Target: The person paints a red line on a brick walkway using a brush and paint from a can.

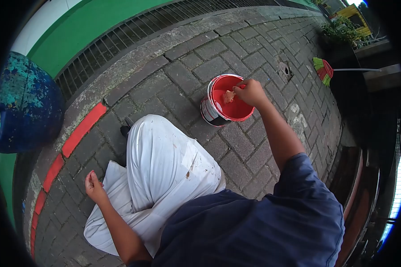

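My right hand (250, 92) is closed on a paintbrush (228, 96) with tan, reddish-stained bristles, held inside the mouth of a paint bucket (214, 116). Most of the brush's handle is hidden by the fingers. Red paint coats the bucket's inside and rim; its outer wall bears a white and black label. Beside my white-clothed knee, my left hand (95, 188) hovers with its fingers curled together and red on the fingertips. Nothing shows in it. The white trousers (160, 155) carry brown and dark stains.
Grey paving bricks (182, 75) surround me. Along the left, a kerb has a red-painted stretch (82, 129), with a metal drain grate (120, 38) behind it. A worn blue round object (29, 104) stands at left. A broom (324, 71) and potted plants (341, 31) are at upper right.
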### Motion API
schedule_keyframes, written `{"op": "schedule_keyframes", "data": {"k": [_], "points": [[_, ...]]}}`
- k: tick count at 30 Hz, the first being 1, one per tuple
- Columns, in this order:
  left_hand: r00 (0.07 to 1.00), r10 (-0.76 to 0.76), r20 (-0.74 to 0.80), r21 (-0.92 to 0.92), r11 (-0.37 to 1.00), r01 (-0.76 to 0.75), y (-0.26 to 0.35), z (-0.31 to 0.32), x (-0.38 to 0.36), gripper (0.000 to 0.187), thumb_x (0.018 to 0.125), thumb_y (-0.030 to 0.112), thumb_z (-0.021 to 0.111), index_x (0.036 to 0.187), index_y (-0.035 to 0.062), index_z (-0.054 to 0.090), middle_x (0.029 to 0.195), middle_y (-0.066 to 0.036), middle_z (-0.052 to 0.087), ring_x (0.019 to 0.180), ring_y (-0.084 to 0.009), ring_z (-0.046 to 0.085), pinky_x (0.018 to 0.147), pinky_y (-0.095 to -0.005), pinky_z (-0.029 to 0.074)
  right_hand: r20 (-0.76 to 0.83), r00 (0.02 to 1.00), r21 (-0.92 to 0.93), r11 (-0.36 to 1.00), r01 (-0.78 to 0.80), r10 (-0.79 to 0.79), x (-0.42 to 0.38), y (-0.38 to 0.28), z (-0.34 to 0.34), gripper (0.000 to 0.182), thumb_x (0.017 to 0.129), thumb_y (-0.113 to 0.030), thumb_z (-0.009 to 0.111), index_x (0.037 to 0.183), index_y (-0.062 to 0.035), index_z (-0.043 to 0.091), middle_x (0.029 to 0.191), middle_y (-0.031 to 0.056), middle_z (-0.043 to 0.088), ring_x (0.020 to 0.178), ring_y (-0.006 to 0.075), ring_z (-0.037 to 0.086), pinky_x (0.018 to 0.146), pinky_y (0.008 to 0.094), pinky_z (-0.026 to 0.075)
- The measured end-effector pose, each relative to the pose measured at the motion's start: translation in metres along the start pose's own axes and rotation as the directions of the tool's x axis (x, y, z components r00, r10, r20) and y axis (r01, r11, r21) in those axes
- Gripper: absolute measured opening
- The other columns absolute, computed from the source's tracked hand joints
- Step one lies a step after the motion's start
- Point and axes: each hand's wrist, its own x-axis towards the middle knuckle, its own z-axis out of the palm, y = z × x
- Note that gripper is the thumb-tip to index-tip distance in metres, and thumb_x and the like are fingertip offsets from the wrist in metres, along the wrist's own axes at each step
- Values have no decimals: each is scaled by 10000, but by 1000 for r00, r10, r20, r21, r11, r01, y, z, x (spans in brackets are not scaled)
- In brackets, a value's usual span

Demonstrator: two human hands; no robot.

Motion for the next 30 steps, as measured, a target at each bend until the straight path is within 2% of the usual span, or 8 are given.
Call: {"op": "schedule_keyframes", "data": {"k": [4, 13, 17, 19, 23, 26, 29, 30], "points": [[999, 12, 43, 56, 998, -14, -3, 5, 1, 223, 1019, 252, 654, 1105, 53, 708, 810, 60, 601, 615, -5, 443, 521, -195, 340, 39, 999, -37, 999, -24, 25, 13, -1, 13, 399, 831, -382, 722, 1061, -62, 781, 997, 211, 748, 943, 370, 730, 881, 439, 573], [996, 48, 69, 106, 993, -56, 10, 10, -8, 214, 996, 242, 683, 1081, 48, 714, 741, 68, 563, 589, -13, 410, 519, -203, 321, 25, 1000, -135, 991, -4, 8, 18, -1, 32, 408, 834, -395, 714, 1059, -60, 777, 1018, 195, 750, 965, 360, 726, 890, 440, 571], [991, 100, 92, 137, 984, -112, 3, 9, -6, 213, 988, 229, 695, 1072, 35, 722, 720, 68, 539, 591, -18, 398, 530, -210, 324, -56, 997, -79, 996, 43, -47, 7, 3, 23, 388, 837, -393, 721, 1042, -70, 787, 956, 192, 754, 912, 356, 734, 854, 432, 580], [988, 117, 100, 166, 977, -133, 1, 7, -6, 215, 987, 227, 697, 1066, 29, 726, 713, 68, 529, 597, -22, 400, 539, -213, 329, -82, 991, -14, 994, 109, -110, -6, 1, -2, 381, 838, -398, 726, 1032, -76, 793, 921, 190, 756, 879, 358, 738, 831, 429, 584], [984, 140, 107, 188, 969, -158, 10, 14, -9, 226, 983, 232, 701, 1064, 23, 730, 703, 63, 527, 610, -32, 416, 558, -219, 348, -178, 966, 94, 974, 206, -187, -51, -6, -55, 292, 892, -312, 725, 1017, -56, 790, 891, 186, 756, 815, 309, 752, 775, 386, 582], [978, 171, 122, 257, 946, -197, 14, 17, -10, 236, 979, 238, 704, 1071, 23, 733, 700, 51, 534, 620, -43, 428, 571, -226, 367, -255, 955, 174, 964, 202, -154, -87, -6, -80, 242, 916, -247, 714, 1022, -40, 782, 876, 174, 757, 804, 264, 753, 757, 358, 572], [975, 174, 139, 295, 933, -209, 12, 16, -10, 262, 976, 262, 703, 1101, 34, 738, 699, 31, 553, 630, -64, 451, 598, -243, 409, -345, 925, 207, 949, 237, -155, -108, 16, -68, 242, 919, -236, 712, 1035, -32, 774, 880, 158, 760, 808, 242, 751, 752, 346, 566], [972, 191, 138, 292, 930, -224, 12, 18, -10, 267, 975, 267, 704, 1106, 37, 739, 700, 28, 558, 630, -68, 455, 603, -245, 417, -319, 937, 183, 961, 209, -143, -116, 19, -61, 243, 919, -238, 717, 1048, -40, 771, 903, 161, 760, 819, 250, 752, 755, 350, 567]]}}
